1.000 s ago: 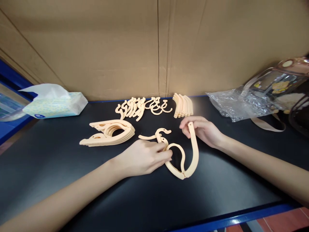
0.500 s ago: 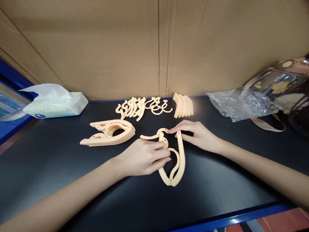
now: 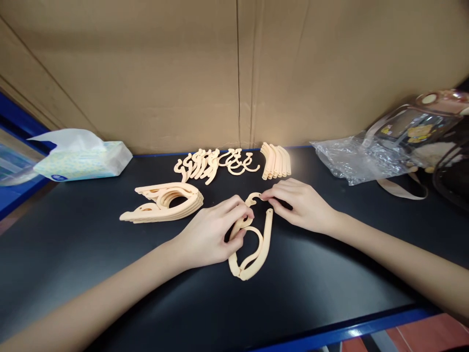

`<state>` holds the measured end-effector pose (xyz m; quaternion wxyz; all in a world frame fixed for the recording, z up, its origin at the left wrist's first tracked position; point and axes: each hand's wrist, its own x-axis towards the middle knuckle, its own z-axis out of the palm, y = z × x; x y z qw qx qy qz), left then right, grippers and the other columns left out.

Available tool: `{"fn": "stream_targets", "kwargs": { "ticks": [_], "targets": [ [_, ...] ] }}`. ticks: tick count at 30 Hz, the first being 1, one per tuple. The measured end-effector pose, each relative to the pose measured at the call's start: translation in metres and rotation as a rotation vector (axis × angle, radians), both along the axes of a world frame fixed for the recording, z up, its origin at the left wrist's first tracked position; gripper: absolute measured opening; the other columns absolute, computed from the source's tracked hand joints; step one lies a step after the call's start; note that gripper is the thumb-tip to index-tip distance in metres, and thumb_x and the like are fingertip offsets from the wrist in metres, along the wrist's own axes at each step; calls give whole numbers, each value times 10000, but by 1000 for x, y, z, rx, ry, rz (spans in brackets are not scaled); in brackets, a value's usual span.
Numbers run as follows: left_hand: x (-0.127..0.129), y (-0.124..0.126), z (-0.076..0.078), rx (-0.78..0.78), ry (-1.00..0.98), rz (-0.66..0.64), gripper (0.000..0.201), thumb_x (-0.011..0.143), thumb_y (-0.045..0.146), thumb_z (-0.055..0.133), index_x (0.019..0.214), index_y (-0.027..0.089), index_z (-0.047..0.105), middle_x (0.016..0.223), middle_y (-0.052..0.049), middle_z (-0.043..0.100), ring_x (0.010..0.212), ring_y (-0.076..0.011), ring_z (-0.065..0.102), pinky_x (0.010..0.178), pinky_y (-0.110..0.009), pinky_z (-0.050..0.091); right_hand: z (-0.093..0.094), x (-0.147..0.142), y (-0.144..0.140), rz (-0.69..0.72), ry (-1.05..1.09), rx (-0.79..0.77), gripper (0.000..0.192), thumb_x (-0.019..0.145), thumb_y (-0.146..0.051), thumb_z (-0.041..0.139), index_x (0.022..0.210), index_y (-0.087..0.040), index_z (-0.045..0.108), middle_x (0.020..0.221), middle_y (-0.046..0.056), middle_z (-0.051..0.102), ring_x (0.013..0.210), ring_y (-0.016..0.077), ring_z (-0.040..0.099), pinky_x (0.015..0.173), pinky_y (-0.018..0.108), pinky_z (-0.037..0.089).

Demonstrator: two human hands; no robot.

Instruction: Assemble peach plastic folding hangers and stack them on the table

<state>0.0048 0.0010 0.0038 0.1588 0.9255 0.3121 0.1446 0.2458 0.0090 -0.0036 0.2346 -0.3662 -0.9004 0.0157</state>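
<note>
A peach plastic folding hanger [image 3: 256, 254] lies on the black table [image 3: 110, 274] in front of me, its two arms joined at the near end. My left hand [image 3: 212, 232] pinches the inner curved arm near its top. My right hand [image 3: 298, 205] holds the small hook piece [image 3: 253, 198] by its tip, just above the top end of the outer arm. The hook's lower part is hidden behind my left fingers.
A stack of folded hangers [image 3: 164, 201] lies to the left. Loose hooks [image 3: 216, 164] and a row of curved arms [image 3: 276, 160] sit at the back. A tissue pack [image 3: 82, 159], a crumpled clear bag [image 3: 357, 161], a transparent pouch [image 3: 421, 127] and a cardboard wall [image 3: 234, 73] surround them.
The right hand has swung the outer arm leftward, folding it nearly closed against the inner arm, then shifted to the hook piece. The left hand has moved up a little.
</note>
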Motion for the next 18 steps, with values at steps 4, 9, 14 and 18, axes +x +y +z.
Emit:
{"fn": "stream_targets", "kwargs": {
  "ticks": [4,9,14,18],
  "targets": [
    [0,0,2,30,-10,-29,221,841,122,459,1037,206,517,1053,-24,531,896,-150,542,755,-262,449,1,0,-2,-31,-127,59,266,943,-234,444,1135,-149,608,846,51,634,811,172,584,743,296,436],
    [-3,6,-1,186,68,7,222,870,95,441,1044,196,534,1042,-30,564,857,-166,568,733,-291,459,2,2,-4,-167,-199,-14,248,909,-194,492,1108,-154,634,866,53,628,785,174,593,705,287,440],
    [-9,12,1,449,166,-76,231,884,54,432,1044,158,563,1017,-37,626,845,-191,607,725,-328,465,13,4,-5,-296,-352,-48,180,892,-172,474,896,-157,654,819,35,662,747,173,608,702,302,394],
    [-11,13,1,514,142,-69,231,899,63,426,1059,134,578,989,-47,657,830,-182,632,710,-310,489,26,7,-10,-367,-456,-91,194,854,-198,504,683,-174,590,666,6,649,621,155,572,655,298,344]
  ]
}}
